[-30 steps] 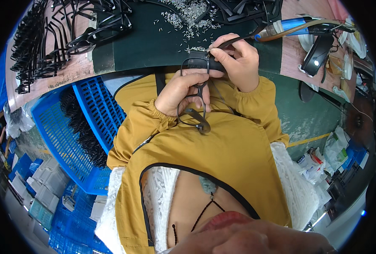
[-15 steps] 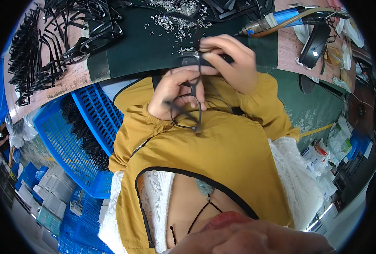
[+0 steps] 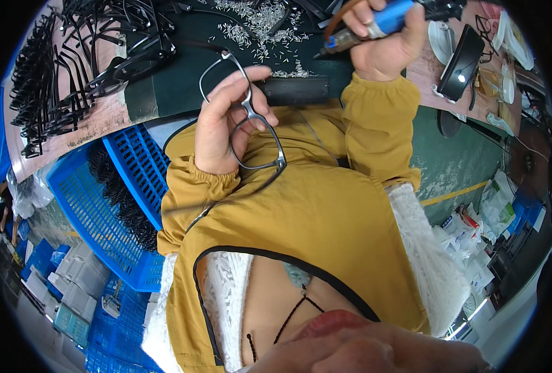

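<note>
Silvery pins near eyeglass frame

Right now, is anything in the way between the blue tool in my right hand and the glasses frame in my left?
Partly: an outstretched finger of your left hand pokes past the glasses frame toward the blue tool. Otherwise nothing visible stands between them; small metal pins lie loose on the dark mat.
</note>
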`<action>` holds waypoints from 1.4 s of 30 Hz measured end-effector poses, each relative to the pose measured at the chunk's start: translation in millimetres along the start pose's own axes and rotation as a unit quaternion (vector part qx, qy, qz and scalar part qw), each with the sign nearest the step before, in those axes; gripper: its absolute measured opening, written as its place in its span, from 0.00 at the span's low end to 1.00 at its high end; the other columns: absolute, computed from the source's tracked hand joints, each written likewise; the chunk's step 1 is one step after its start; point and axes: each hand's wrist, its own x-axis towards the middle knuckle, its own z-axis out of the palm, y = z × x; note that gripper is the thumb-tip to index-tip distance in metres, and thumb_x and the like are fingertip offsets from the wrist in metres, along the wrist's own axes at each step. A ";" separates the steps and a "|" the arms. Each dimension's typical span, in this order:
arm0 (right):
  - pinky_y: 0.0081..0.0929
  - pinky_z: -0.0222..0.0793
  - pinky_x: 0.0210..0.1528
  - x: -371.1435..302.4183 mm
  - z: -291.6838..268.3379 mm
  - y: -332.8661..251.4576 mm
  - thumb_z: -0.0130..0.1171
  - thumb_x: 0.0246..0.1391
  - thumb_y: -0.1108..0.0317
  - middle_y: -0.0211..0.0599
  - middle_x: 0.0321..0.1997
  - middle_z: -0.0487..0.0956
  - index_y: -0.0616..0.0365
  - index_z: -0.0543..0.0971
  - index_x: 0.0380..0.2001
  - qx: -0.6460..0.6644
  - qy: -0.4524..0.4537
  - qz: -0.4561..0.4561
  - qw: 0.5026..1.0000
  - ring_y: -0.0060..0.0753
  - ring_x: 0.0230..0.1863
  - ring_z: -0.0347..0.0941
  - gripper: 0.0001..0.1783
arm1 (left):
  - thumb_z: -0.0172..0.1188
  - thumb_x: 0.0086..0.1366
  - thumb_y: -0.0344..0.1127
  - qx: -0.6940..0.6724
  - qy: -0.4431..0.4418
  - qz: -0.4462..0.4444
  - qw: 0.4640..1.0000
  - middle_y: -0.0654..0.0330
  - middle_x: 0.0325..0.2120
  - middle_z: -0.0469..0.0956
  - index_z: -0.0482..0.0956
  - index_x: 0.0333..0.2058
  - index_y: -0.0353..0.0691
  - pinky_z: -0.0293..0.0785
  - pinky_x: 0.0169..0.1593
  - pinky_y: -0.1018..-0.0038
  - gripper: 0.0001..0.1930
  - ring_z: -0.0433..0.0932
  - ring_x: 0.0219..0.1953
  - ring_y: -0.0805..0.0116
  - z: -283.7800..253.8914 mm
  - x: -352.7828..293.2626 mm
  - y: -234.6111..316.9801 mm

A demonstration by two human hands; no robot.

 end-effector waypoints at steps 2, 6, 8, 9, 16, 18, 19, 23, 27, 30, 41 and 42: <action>0.21 0.61 0.23 1.8 13.5 14.0 0.53 0.69 0.46 0.28 0.32 0.70 0.49 0.73 0.44 -0.053 -0.038 0.011 0.998 0.26 0.26 0.66 0.18 | 0.49 0.76 0.42 -0.014 -0.006 -0.017 1.000 0.60 0.27 0.79 0.77 0.55 0.31 0.78 0.32 0.80 0.21 0.83 0.30 0.68 -0.1 -4.3 -2.0; 0.20 0.56 0.18 7.0 22.3 23.6 0.50 0.71 0.46 0.28 0.27 0.68 0.49 0.72 0.42 0.107 0.002 0.054 0.993 0.24 0.21 0.62 0.18 | 0.51 0.75 0.41 -0.032 0.010 -0.103 0.994 0.63 0.24 0.74 0.75 0.57 0.34 0.69 0.28 0.78 0.20 0.76 0.26 0.70 13.5 -12.2 -13.6; 0.19 0.56 0.18 0.6 20.9 17.4 0.50 0.71 0.45 0.28 0.27 0.68 0.49 0.72 0.42 -0.105 -0.003 -0.003 0.994 0.23 0.20 0.62 0.18 | 0.55 0.73 0.43 -0.022 0.002 -0.209 0.978 0.64 0.22 0.74 0.71 0.61 0.39 0.66 0.23 0.79 0.22 0.75 0.21 0.72 20.1 -16.0 -22.3; 0.18 0.55 0.18 -2.2 20.5 14.7 0.50 0.71 0.44 0.27 0.26 0.68 0.48 0.73 0.42 -0.067 -0.033 -0.010 0.997 0.21 0.20 0.61 0.19 | 0.56 0.73 0.44 -0.028 0.029 -0.260 0.965 0.64 0.21 0.74 0.72 0.60 0.41 0.65 0.22 0.79 0.21 0.73 0.20 0.73 22.2 -15.1 -27.5; 0.19 0.61 0.24 -78.9 35.3 -1.0 0.55 0.65 0.34 0.28 0.30 0.70 0.54 0.69 0.46 -0.164 -0.103 0.049 0.980 0.22 0.25 0.64 0.32 | 0.59 0.74 0.44 -0.121 0.029 -0.284 0.951 0.68 0.20 0.73 0.75 0.56 0.50 0.60 0.20 0.79 0.15 0.66 0.17 0.76 12.9 -9.6 -48.6; 0.20 0.62 0.23 -84.5 39.5 1.4 0.56 0.64 0.34 0.29 0.30 0.70 0.55 0.68 0.44 -0.157 -0.077 0.034 0.984 0.23 0.25 0.64 0.32 | 0.57 0.74 0.44 -0.120 0.015 -0.279 0.953 0.68 0.19 0.72 0.75 0.56 0.50 0.60 0.20 0.79 0.15 0.67 0.17 0.76 10.8 -9.6 -49.3; 0.20 0.63 0.24 -84.9 41.2 2.7 0.57 0.64 0.34 0.30 0.30 0.70 0.55 0.69 0.44 -0.164 -0.079 0.032 0.983 0.23 0.25 0.64 0.32 | 0.57 0.75 0.45 -0.121 0.019 -0.277 0.953 0.68 0.20 0.72 0.75 0.56 0.50 0.60 0.19 0.79 0.15 0.67 0.16 0.76 10.4 -10.1 -49.2; 0.20 0.63 0.24 -83.5 47.6 5.4 0.57 0.64 0.34 0.31 0.30 0.70 0.54 0.69 0.44 -0.148 -0.087 0.047 0.984 0.24 0.26 0.65 0.31 | 0.56 0.75 0.45 -0.125 0.011 -0.282 0.951 0.68 0.20 0.72 0.75 0.56 0.50 0.60 0.19 0.79 0.15 0.67 0.16 0.75 9.0 -10.4 -49.2; 0.21 0.64 0.24 -88.5 52.0 6.7 0.58 0.64 0.35 0.32 0.30 0.70 0.53 0.69 0.44 -0.119 -0.101 0.043 0.987 0.26 0.26 0.66 0.30 | 0.56 0.75 0.45 -0.148 -0.032 -0.269 0.951 0.67 0.20 0.71 0.75 0.56 0.49 0.60 0.19 0.79 0.15 0.67 0.15 0.75 2.8 -7.8 -51.7; 0.21 0.63 0.23 -91.1 51.2 9.8 0.59 0.64 0.36 0.33 0.29 0.69 0.53 0.68 0.42 -0.149 -0.064 0.047 0.986 0.26 0.24 0.65 0.30 | 0.62 0.70 0.48 -0.154 -0.055 -0.271 0.948 0.67 0.23 0.77 0.72 0.59 0.51 0.63 0.20 0.83 0.22 0.76 0.21 0.74 -1.6 -6.3 -52.6; 0.17 0.56 0.21 -54.9 28.6 12.2 0.53 0.66 0.36 0.28 0.30 0.67 0.54 0.70 0.48 -0.018 -0.122 0.091 0.988 0.20 0.25 0.61 0.30 | 0.51 0.76 0.45 -0.094 -0.010 -0.287 0.953 0.63 0.18 0.70 0.76 0.56 0.45 0.63 0.21 0.76 0.16 0.69 0.15 0.70 10.3 -7.5 -41.6; 0.18 0.55 0.21 -48.6 27.0 13.3 0.51 0.66 0.35 0.28 0.30 0.67 0.54 0.71 0.49 -0.029 -0.085 0.059 0.994 0.19 0.25 0.61 0.31 | 0.49 0.77 0.45 -0.091 -0.015 -0.284 0.954 0.63 0.18 0.70 0.76 0.57 0.45 0.64 0.22 0.75 0.17 0.69 0.15 0.69 10.4 -8.6 -39.7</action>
